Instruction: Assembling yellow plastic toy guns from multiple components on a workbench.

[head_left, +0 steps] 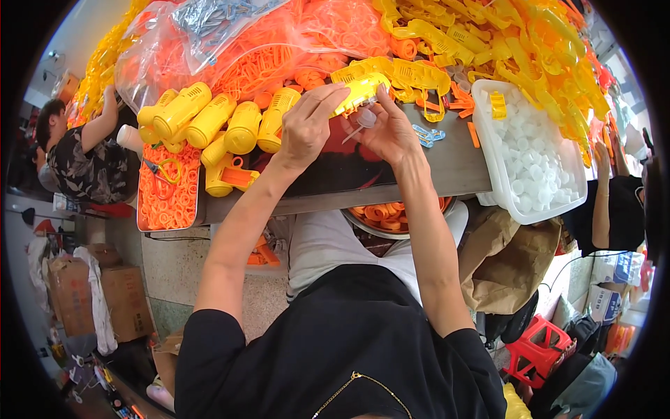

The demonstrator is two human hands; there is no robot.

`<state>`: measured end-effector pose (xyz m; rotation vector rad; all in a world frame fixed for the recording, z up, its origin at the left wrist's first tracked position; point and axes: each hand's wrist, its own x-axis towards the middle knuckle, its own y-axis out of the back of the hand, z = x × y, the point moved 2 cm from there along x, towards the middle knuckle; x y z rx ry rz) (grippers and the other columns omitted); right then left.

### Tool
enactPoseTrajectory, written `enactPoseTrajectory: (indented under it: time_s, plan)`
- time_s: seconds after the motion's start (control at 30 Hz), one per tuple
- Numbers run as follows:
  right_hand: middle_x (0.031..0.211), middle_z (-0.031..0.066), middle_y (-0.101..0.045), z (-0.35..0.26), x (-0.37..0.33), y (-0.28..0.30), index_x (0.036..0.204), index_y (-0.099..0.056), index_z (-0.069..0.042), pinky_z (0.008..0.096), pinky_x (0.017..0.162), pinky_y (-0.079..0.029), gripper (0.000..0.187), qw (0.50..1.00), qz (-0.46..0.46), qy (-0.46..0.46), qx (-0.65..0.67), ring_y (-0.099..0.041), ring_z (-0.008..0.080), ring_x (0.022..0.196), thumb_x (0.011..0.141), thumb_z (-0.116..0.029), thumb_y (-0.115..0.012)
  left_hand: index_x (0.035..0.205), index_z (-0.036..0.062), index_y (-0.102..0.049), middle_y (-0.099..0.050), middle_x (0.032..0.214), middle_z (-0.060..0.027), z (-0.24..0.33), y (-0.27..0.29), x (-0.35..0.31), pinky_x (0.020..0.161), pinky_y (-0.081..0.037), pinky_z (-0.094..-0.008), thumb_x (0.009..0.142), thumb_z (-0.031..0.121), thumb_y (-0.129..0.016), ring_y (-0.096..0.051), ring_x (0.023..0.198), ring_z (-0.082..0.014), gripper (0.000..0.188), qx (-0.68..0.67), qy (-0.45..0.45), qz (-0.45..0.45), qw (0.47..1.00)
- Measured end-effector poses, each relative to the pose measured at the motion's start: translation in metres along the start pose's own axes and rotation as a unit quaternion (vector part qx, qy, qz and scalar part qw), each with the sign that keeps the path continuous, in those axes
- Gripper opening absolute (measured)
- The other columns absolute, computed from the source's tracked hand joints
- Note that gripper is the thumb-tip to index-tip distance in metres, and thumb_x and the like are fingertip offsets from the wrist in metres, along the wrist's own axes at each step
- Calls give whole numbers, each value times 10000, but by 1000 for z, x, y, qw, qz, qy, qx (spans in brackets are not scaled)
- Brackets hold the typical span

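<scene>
Above the table's near edge, my left hand (307, 129) and my right hand (394, 136) hold a yellow plastic shell (361, 93) between them. The left fingers press along its upper left end, while my right thumb and fingertips close on its right end. Under the shell, by the right palm, shows a small translucent cup-like piece (366, 119) with a thin pale stem; whether it is fixed to the shell I cannot tell. Several yellow cylindrical housings (213, 120) lie left of my left hand. Small blue pieces (427, 135) rest just right of my right hand.
An orange-ring tray (167, 216) stands at the left, scissors (160, 171) on top. On the right, a white bin (520, 209) holds translucent caps. Bagged orange parts (279, 42) and heaped yellow shells (502, 42) fill the back. A co-worker (87, 150) is at far left.
</scene>
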<state>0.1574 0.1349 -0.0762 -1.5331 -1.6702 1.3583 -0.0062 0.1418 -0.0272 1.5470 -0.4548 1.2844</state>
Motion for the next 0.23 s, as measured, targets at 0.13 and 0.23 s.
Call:
enactPoseTrajectory:
  time_s: [0.13, 0.23]
  plan:
    - [1054, 48, -651, 2, 2, 2, 1251, -563, -114, 506, 972, -496, 457, 998, 8, 49, -43, -621, 207, 861, 941, -420, -704, 1132, 27, -700, -726, 1068, -134, -12, -1, 1, 833, -585, -385, 770, -147, -569, -713, 975, -316, 423, 2, 72, 39, 997]
    - [1044, 45, -655, 7, 4, 8, 1237, -573, -174, 562, 993, -473, 495, 997, 22, 56, -42, -626, 203, 852, 877, -454, -767, 1161, 59, -697, -722, 1116, -151, -36, 10, 9, 915, -551, -388, 798, -120, -575, -699, 1053, -317, 422, 49, 148, 89, 984]
